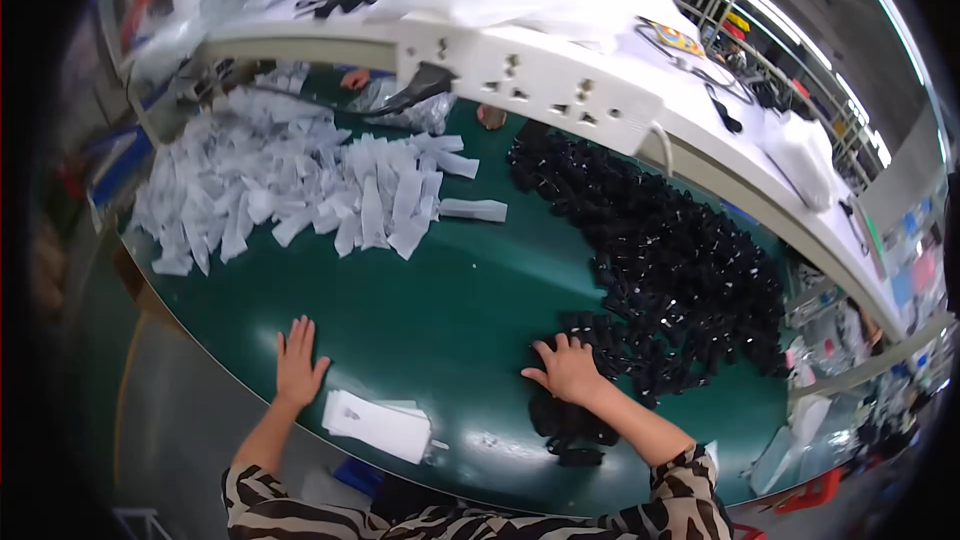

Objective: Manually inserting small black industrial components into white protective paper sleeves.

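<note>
My left hand lies flat on the green tabletop, fingers stretched out, with nothing in it. Beside it, near the front edge, is a small stack of flat white slips, perhaps paper or small bags. My right hand rests with spread fingers at the edge of some small black pieces laid close together. These join a large heap of similar black pieces on the right, which have shiny spots; their exact kind is too small to make out.
Narrow whitish packets are heaped at the far left. A raised white shelf crosses the far side, carrying a white power strip with a black plug. Another person's fingers show beneath the shelf. A red stool stands at lower right.
</note>
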